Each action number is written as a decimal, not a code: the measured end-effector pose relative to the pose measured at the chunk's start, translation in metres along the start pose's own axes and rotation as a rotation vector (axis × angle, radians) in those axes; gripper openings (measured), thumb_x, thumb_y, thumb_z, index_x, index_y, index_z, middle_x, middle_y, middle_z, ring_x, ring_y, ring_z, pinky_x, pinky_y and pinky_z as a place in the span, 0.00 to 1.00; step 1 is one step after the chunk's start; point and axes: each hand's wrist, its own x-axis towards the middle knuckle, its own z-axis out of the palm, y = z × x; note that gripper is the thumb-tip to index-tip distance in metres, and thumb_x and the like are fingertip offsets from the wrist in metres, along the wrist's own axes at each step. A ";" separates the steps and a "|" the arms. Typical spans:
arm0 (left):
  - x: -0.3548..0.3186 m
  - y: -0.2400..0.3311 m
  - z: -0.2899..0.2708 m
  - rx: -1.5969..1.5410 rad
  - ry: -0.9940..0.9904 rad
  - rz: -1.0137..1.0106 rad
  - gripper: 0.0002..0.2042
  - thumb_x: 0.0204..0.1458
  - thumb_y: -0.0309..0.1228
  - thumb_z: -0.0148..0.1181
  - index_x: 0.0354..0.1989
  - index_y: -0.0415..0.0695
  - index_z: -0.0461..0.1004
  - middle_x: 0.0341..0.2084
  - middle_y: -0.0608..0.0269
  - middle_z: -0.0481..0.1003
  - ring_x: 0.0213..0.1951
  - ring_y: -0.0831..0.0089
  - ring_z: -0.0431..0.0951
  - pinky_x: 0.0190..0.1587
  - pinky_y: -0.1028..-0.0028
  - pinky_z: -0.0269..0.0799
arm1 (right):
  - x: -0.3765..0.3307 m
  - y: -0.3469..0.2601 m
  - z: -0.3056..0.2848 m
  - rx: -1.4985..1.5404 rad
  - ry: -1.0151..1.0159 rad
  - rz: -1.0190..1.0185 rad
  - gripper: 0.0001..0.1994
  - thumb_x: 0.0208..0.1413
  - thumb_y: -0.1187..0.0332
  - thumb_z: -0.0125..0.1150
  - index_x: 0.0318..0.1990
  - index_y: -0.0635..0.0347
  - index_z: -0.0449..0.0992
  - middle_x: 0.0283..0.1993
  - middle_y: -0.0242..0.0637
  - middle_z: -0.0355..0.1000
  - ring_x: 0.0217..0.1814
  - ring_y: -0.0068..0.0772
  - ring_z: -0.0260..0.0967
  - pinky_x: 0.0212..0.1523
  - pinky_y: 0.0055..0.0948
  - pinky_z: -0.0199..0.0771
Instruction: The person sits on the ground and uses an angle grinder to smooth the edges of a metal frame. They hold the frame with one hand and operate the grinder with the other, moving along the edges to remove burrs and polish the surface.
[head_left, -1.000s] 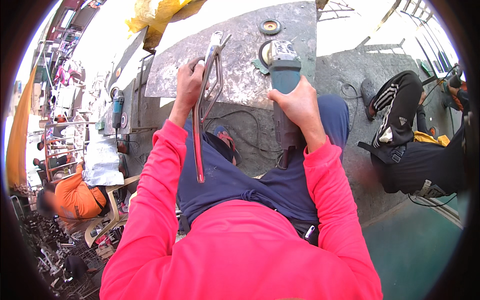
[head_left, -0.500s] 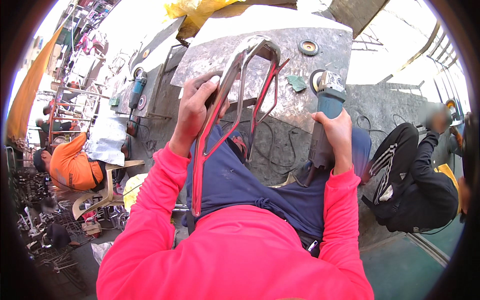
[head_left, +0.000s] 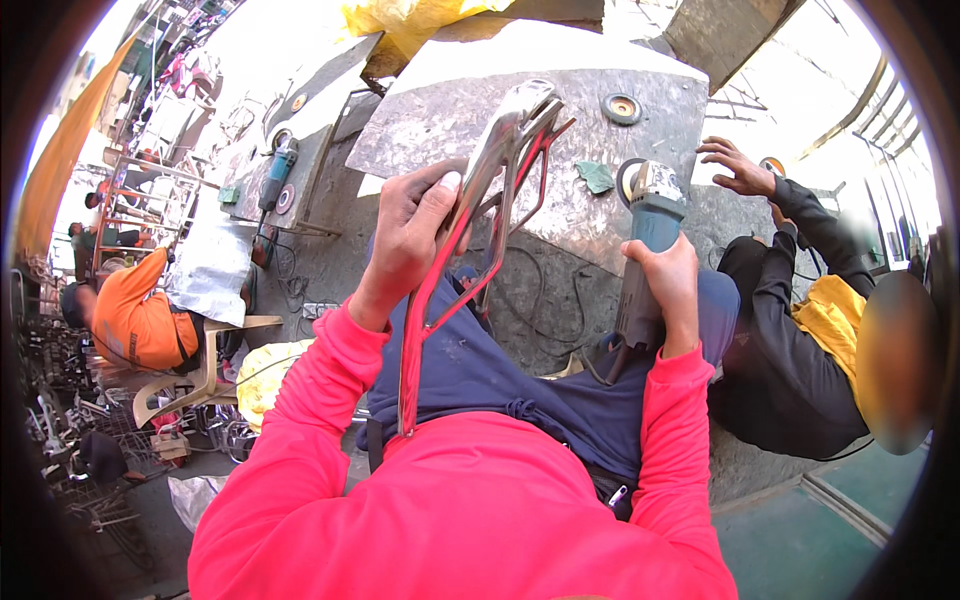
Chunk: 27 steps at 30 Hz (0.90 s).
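My left hand (head_left: pixel 415 225) is closed around one tube of a shiny bent metal frame (head_left: pixel 412 350), thumb on top. The frame stands tilted over my lap, its lower end against my shirt and its curved top over the worktable (head_left: pixel 420 125). Pink from my sleeves reflects in the metal. My right hand (head_left: pixel 668 285) wraps the body of a blue-and-grey angle grinder (head_left: pixel 657 222), its head pointing away from me. A disc (head_left: pixel 629 183) sits at the grinder's head, apart from the frame. I cannot tell whether it spins.
On the table lie a round abrasive wheel (head_left: pixel 621 108) and a green scrap (head_left: pixel 594 177). Another grinder (head_left: pixel 277 180) rests at the left. A person in orange (head_left: pixel 145 325) sits left; a dark-clothed person (head_left: pixel 790 390) sits close on my right, one hand (head_left: pixel 742 168) stretched out. Cables (head_left: pixel 545 300) trail below the table.
The frame has turned, so its two sides now look closer together, and my left hand has shifted slightly right. The person on the right has leaned and raised a hand beside the table.
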 end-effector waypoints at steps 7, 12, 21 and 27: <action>-0.005 0.004 0.003 -0.035 0.029 -0.018 0.22 0.68 0.37 0.47 0.53 0.25 0.73 0.15 0.60 0.71 0.14 0.79 0.67 0.17 0.77 0.61 | -0.011 -0.007 0.003 -0.020 -0.061 -0.025 0.31 0.38 0.58 0.78 0.46 0.73 0.77 0.42 0.57 0.81 0.44 0.52 0.82 0.47 0.42 0.79; -0.008 0.000 0.001 -0.062 -0.017 -0.034 0.22 0.68 0.37 0.48 0.52 0.25 0.73 0.16 0.60 0.71 0.14 0.80 0.67 0.18 0.78 0.61 | -0.015 -0.014 0.004 -0.034 -0.089 -0.037 0.31 0.39 0.59 0.78 0.47 0.73 0.77 0.43 0.58 0.81 0.46 0.52 0.81 0.49 0.42 0.78; -0.019 -0.014 0.001 0.008 -0.046 0.103 0.26 0.56 0.35 0.73 0.54 0.26 0.74 0.20 0.71 0.71 0.24 0.89 0.65 0.24 0.82 0.59 | -0.020 -0.014 0.009 -0.080 -0.101 0.003 0.32 0.38 0.59 0.79 0.49 0.73 0.77 0.45 0.60 0.80 0.49 0.55 0.81 0.51 0.43 0.78; -0.018 -0.014 -0.003 0.279 -0.106 0.218 0.32 0.47 0.32 0.81 0.55 0.24 0.73 0.25 0.65 0.78 0.26 0.89 0.67 0.24 0.85 0.58 | -0.017 -0.010 0.008 -0.070 -0.091 -0.020 0.33 0.38 0.58 0.79 0.48 0.75 0.76 0.44 0.60 0.80 0.49 0.55 0.81 0.50 0.43 0.78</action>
